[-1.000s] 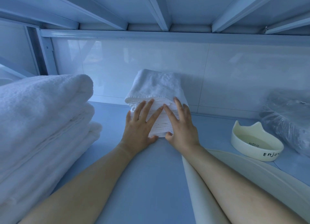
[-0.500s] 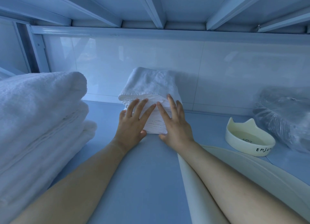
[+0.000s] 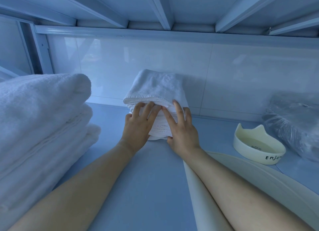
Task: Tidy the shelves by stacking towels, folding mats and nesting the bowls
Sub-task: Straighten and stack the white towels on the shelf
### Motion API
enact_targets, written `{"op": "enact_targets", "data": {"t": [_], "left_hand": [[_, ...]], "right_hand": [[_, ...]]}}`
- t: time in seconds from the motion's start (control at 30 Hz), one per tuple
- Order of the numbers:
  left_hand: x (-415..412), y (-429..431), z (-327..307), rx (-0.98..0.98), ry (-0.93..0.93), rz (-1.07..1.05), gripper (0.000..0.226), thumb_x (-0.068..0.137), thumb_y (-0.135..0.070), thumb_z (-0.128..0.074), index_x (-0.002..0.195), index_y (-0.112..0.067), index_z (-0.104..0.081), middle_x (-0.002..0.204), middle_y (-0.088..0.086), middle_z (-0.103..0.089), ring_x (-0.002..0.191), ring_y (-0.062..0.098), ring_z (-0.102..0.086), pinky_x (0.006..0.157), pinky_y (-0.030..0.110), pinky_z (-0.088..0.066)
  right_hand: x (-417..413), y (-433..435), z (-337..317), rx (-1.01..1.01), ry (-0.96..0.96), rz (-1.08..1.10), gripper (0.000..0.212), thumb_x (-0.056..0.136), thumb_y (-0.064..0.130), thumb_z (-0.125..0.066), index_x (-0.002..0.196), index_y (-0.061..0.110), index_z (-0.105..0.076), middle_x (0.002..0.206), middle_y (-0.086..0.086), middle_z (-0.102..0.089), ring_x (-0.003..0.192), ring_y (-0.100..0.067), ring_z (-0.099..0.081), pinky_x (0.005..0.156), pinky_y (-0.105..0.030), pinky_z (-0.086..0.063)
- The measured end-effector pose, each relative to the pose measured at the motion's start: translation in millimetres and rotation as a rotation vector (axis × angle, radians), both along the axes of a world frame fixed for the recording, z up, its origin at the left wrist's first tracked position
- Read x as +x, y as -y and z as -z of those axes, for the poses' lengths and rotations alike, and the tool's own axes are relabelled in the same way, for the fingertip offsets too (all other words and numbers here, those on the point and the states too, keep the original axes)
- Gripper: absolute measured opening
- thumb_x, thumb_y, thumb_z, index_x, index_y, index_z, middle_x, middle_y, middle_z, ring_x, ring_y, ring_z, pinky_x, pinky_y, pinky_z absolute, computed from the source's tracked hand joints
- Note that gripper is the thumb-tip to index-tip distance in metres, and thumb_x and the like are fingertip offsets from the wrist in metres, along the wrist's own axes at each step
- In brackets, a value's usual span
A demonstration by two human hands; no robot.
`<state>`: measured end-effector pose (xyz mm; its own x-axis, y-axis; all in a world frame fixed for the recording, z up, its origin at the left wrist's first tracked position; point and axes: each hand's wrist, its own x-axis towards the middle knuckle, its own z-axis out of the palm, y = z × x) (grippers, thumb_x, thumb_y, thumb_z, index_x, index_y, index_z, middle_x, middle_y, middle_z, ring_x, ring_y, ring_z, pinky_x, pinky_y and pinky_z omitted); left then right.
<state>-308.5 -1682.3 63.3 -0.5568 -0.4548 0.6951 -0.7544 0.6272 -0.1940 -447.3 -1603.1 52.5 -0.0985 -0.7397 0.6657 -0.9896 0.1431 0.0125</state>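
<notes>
A small stack of folded white towels (image 3: 156,88) stands at the back of the blue shelf (image 3: 138,187), against the tiled wall. My left hand (image 3: 138,125) and my right hand (image 3: 182,128) lie flat against the stack's front face, fingers spread and pointing up, fingertips at the top towel's hem. Neither hand grips anything. A big pile of thick folded white towels (image 3: 39,123) fills the left side. A cream cat-ear bowl (image 3: 259,145) marked "Enjoy" sits to the right. A cream mat (image 3: 195,192) lies under my right forearm.
A clear plastic-wrapped bundle (image 3: 293,120) sits at the far right behind the bowl. The shelf above, with metal ribs (image 3: 160,7), hangs low overhead. A metal upright (image 3: 39,52) stands at the back left.
Both hands have slid a little higher up the front of the small towel stack, fingertips now at the top towel's hem. The camera has shifted slightly.
</notes>
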Motion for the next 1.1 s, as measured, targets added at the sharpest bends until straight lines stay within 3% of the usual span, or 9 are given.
{"op": "enact_targets", "data": {"t": [0.2, 0.4, 0.6, 0.7, 0.87, 0.97, 1.1], "left_hand": [[4.5, -1.3, 0.2, -0.035, 0.012, 0.013, 0.095, 0.043, -0.017, -0.082, 0.132, -0.014, -0.046, 0.127, 0.002, -0.054, 0.105, 0.031, -0.054, 0.054, 0.031, -0.047], [18.4, -8.6, -5.0, -0.065, 0.03, 0.025, 0.095, 0.039, -0.014, -0.083, 0.128, -0.011, -0.051, 0.123, 0.005, -0.058, 0.1, 0.032, -0.057, 0.053, 0.031, -0.049], [43.2, -21.3, -9.7, -0.047, 0.057, 0.046, 0.094, 0.037, -0.01, -0.085, 0.125, -0.006, -0.053, 0.121, 0.01, -0.059, 0.099, 0.036, -0.058, 0.05, 0.033, -0.05], [56.1, -30.7, -8.8, -0.065, 0.037, 0.066, 0.088, 0.039, -0.004, -0.08, 0.123, -0.006, -0.054, 0.12, 0.011, -0.059, 0.097, 0.037, -0.057, 0.049, 0.034, -0.049], [79.8, -47.5, -4.8, -0.096, -0.009, 0.101, 0.088, 0.043, -0.009, -0.081, 0.125, -0.011, -0.048, 0.124, 0.003, -0.048, 0.102, 0.031, -0.046, 0.052, 0.034, -0.049], [93.2, -56.9, -2.9, -0.102, -0.007, 0.071, 0.09, 0.045, -0.017, -0.083, 0.127, -0.013, -0.045, 0.123, 0.003, -0.05, 0.103, 0.029, -0.046, 0.054, 0.036, -0.052], [91.4, -73.8, 4.8, -0.081, 0.006, -0.136, 0.093, 0.045, -0.016, -0.078, 0.131, -0.017, -0.042, 0.122, 0.004, -0.055, 0.108, 0.027, -0.055, 0.066, 0.039, -0.053]], "right_hand": [[2.0, -4.2, -2.2, -0.042, -0.014, -0.007, 0.094, 0.055, 0.015, -0.08, 0.138, 0.026, -0.036, 0.142, 0.0, -0.011, 0.123, -0.037, -0.036, 0.058, -0.03, -0.052], [6.3, -14.2, -12.3, -0.027, -0.049, -0.072, 0.085, 0.059, 0.021, -0.075, 0.136, 0.025, -0.038, 0.14, 0.0, -0.013, 0.12, -0.036, -0.038, 0.061, -0.032, -0.053], [20.2, -33.3, -25.0, 0.036, -0.111, -0.12, 0.08, 0.059, 0.032, -0.072, 0.132, 0.025, -0.039, 0.143, -0.006, -0.029, 0.116, -0.034, -0.038, 0.059, -0.03, -0.048], [28.9, -45.7, -26.3, 0.031, -0.086, -0.167, 0.074, 0.061, 0.032, -0.071, 0.129, 0.026, -0.042, 0.141, -0.005, -0.03, 0.115, -0.032, -0.038, 0.057, -0.027, -0.041], [33.4, -67.2, -37.4, -0.039, 0.026, -0.294, 0.06, 0.068, 0.031, -0.074, 0.122, 0.031, -0.047, 0.136, 0.001, -0.035, 0.11, -0.02, -0.042, 0.055, -0.028, -0.046], [44.6, -70.3, -38.0, -0.087, 0.093, -0.317, 0.066, 0.067, 0.034, -0.077, 0.123, 0.032, -0.042, 0.137, 0.003, -0.032, 0.111, -0.017, -0.041, 0.062, -0.027, -0.044], [62.6, -67.3, -23.1, -0.079, 0.136, -0.297, 0.074, 0.073, 0.028, -0.074, 0.137, 0.026, -0.037, 0.147, -0.006, -0.025, 0.129, -0.027, -0.032, 0.085, -0.04, -0.05]]}}
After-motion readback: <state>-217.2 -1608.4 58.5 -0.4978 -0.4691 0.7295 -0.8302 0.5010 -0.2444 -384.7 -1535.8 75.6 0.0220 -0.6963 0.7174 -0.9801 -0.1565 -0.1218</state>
